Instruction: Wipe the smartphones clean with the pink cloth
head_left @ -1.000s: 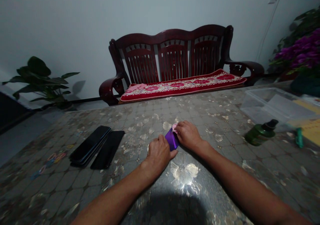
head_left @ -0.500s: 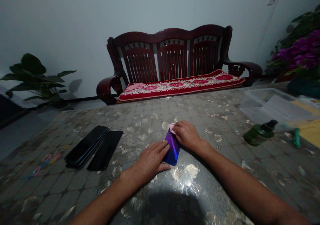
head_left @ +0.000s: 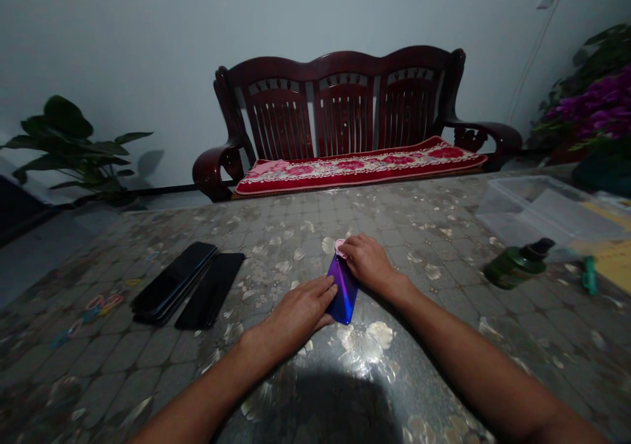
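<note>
A phone [head_left: 345, 302] with a shiny purple-to-blue back lies face down on the table in front of me. Along its left edge my left hand [head_left: 310, 301] grips it, fingertips on the back and thumb low by the near corner. At the phone's far end, my right hand [head_left: 365, 258] has its fingers closed on a small pink cloth [head_left: 340, 247], pressed against the back near the camera corner. Most of the cloth is hidden under those fingers. To the left lie a stack of dark phones [head_left: 175, 279] and a separate black phone [head_left: 211, 291].
Colourful rubber bands [head_left: 103, 304] lie at far left. On the right stand a green spray bottle [head_left: 517, 264] and a clear plastic box [head_left: 547, 210], with a small green object [head_left: 588, 275] nearby. A wooden bench [head_left: 340, 102] is behind the patterned table [head_left: 419, 365].
My left hand has slid left and flattened, uncovering more of the phone's back. My right hand has shifted slightly along the phone's far end with the pink cloth.
</note>
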The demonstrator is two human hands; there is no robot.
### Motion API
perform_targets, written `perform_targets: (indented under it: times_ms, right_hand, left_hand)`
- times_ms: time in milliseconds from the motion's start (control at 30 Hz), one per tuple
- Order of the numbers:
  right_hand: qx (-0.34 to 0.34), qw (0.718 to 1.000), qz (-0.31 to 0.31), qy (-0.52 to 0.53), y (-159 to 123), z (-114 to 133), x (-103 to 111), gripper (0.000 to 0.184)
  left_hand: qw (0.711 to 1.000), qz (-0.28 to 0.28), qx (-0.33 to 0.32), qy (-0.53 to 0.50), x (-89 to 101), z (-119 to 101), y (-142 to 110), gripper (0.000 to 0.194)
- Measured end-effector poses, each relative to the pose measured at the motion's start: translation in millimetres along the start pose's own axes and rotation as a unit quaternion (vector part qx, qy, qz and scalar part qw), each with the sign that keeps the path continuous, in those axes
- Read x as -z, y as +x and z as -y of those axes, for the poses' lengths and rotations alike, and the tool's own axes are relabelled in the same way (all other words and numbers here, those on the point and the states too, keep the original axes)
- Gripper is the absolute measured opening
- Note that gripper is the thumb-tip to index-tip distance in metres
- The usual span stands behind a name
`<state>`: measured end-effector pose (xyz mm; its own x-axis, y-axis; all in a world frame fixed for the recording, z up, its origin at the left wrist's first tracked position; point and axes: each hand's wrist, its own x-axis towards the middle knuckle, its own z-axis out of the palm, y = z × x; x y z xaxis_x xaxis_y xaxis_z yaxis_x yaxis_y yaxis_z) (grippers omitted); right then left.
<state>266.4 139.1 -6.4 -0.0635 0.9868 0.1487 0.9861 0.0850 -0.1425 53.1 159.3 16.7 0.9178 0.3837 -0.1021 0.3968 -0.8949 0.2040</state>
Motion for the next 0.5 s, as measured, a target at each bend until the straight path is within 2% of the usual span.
perform_targets:
  times_ms: [167,367,500]
  right_hand:
    - [0.070,0.997,0.024,0.015,-5,4,3,0.026]
    - [0.012,1.000,0.001,0.001,2,-5,-1,0.028]
    - [0.004,1.000,0.002,0.000,1,-7,-2,0.028]
  left_hand:
    - [1.000,0.010,0.002,-0.006,1.2,-1,2,0.049]
    - [1.000,0.010,-0.008,-0.003,1.1,1,2,0.050]
    - [1.000,0.016,-0.004,-0.004,3.4,-1,1,0.050]
